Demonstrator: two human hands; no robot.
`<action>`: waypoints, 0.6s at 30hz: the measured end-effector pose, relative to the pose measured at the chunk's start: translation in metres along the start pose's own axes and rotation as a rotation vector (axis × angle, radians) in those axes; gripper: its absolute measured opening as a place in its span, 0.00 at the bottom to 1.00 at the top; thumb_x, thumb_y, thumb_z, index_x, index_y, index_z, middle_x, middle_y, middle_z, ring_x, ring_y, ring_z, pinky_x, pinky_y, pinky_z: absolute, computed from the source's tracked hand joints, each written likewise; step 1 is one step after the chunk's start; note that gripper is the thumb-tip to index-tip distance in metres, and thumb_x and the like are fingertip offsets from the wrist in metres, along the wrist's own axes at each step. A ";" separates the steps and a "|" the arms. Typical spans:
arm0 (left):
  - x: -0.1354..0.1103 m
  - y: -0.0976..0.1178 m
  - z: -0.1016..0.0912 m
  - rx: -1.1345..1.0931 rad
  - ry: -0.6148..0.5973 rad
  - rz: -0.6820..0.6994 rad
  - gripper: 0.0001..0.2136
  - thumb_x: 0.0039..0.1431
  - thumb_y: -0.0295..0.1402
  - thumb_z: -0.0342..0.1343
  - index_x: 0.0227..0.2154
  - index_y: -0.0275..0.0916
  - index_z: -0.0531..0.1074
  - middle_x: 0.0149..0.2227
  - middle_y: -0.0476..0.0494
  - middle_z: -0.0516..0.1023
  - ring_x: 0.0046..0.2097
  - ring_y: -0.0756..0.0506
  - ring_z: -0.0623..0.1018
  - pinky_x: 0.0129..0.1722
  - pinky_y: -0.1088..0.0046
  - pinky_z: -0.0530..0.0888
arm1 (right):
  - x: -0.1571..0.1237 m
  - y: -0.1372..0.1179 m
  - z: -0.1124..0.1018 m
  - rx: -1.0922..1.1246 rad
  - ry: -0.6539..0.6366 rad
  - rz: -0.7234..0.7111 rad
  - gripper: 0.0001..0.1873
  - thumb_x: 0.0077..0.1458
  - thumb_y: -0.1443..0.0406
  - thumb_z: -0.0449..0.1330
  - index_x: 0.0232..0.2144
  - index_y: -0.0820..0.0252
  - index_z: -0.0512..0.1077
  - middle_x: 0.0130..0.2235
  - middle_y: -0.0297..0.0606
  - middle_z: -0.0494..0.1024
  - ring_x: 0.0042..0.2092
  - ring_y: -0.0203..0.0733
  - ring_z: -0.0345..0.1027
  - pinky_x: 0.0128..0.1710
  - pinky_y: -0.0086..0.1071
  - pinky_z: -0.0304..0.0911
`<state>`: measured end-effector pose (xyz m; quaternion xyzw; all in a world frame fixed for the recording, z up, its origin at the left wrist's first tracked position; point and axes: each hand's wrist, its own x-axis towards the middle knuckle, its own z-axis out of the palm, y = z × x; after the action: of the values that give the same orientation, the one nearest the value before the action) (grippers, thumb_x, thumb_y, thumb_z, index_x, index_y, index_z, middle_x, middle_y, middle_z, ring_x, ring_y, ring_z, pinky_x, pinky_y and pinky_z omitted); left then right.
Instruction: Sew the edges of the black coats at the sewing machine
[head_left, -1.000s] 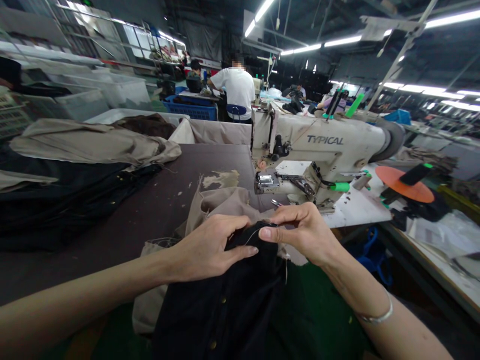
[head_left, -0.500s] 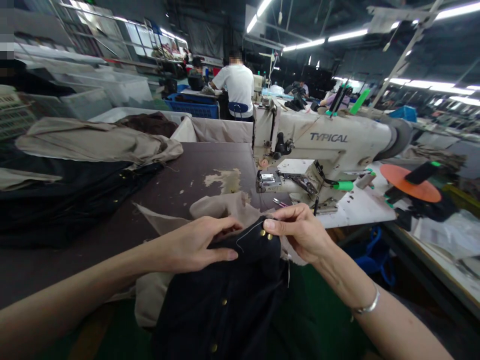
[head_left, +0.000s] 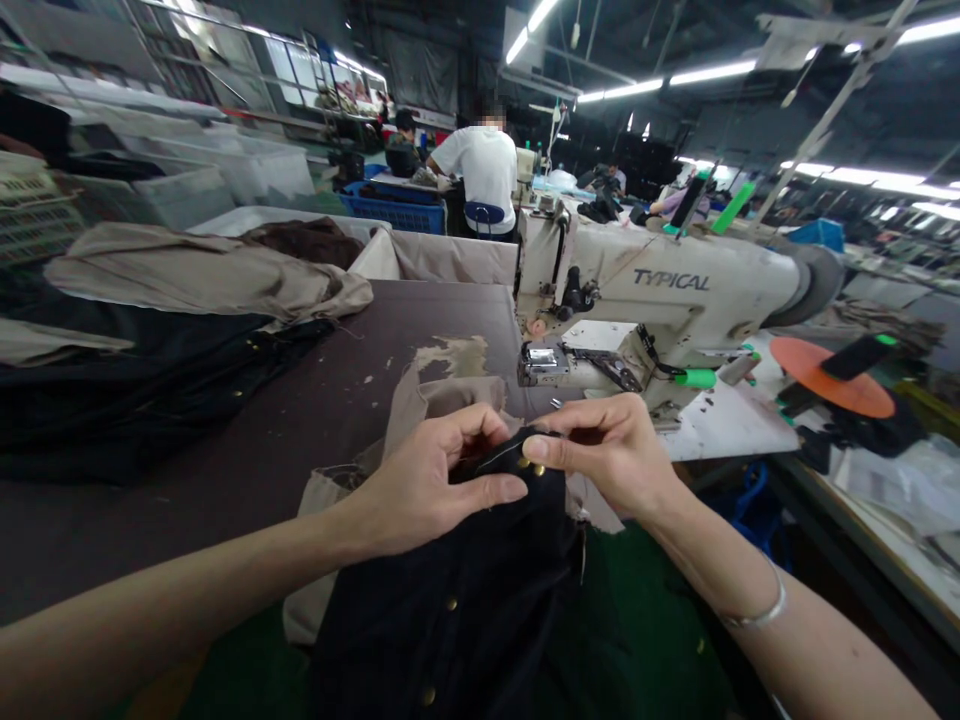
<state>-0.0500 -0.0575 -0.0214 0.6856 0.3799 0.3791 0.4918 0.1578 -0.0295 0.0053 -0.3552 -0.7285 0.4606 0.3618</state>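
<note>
A dark garment [head_left: 442, 575] with brass-coloured snaps hangs over the near table edge, its beige lining spread behind it. My right hand [head_left: 611, 455] pinches the garment's upper corner between thumb and fingers, close to two brass snaps. On the same edge, my left hand [head_left: 442, 470] has its thumb over the dark cloth and its fingers curled behind, gripping it. A pale thread runs along the cloth between both hands. Just beyond the right hand stands a sewing machine [head_left: 660, 285] marked TYPICAL. A small metal tool tip [head_left: 556, 404] peeks out behind my right fingers.
Dark and beige garments [head_left: 187, 280] are heaped on the brown table [head_left: 360, 350] to the left. An orange disc [head_left: 832, 377] with a black thread spool stands at right. Behind are white bins [head_left: 262, 170], a blue crate [head_left: 394, 210] and a seated person in white [head_left: 484, 175].
My left hand has slid right along the garment's edge, nearer the right hand, and the edge has folded over more. The beige lining behind has shifted. The right hand keeps its pinch.
</note>
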 end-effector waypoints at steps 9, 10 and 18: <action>0.004 -0.001 -0.009 0.176 0.086 0.063 0.10 0.66 0.38 0.55 0.35 0.35 0.72 0.32 0.48 0.72 0.35 0.51 0.71 0.35 0.76 0.67 | -0.003 -0.010 -0.002 -0.385 0.126 -0.301 0.08 0.54 0.62 0.67 0.32 0.62 0.82 0.28 0.39 0.78 0.27 0.31 0.65 0.27 0.27 0.56; 0.003 0.000 -0.011 0.235 0.077 0.082 0.10 0.66 0.37 0.55 0.35 0.35 0.73 0.31 0.48 0.72 0.34 0.51 0.71 0.34 0.76 0.66 | -0.003 -0.010 -0.002 -0.333 0.095 -0.259 0.08 0.54 0.62 0.67 0.31 0.62 0.82 0.28 0.39 0.78 0.26 0.31 0.65 0.27 0.26 0.56; 0.000 0.012 -0.016 0.156 -0.107 0.007 0.10 0.67 0.38 0.52 0.44 0.38 0.71 0.38 0.47 0.74 0.37 0.50 0.73 0.36 0.76 0.69 | 0.004 0.003 0.002 -0.065 0.074 -0.086 0.12 0.51 0.59 0.69 0.30 0.65 0.81 0.26 0.39 0.77 0.27 0.32 0.66 0.26 0.26 0.57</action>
<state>-0.0627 -0.0537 -0.0065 0.7425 0.3790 0.3127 0.4552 0.1549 -0.0259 0.0030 -0.3522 -0.7437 0.4071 0.3963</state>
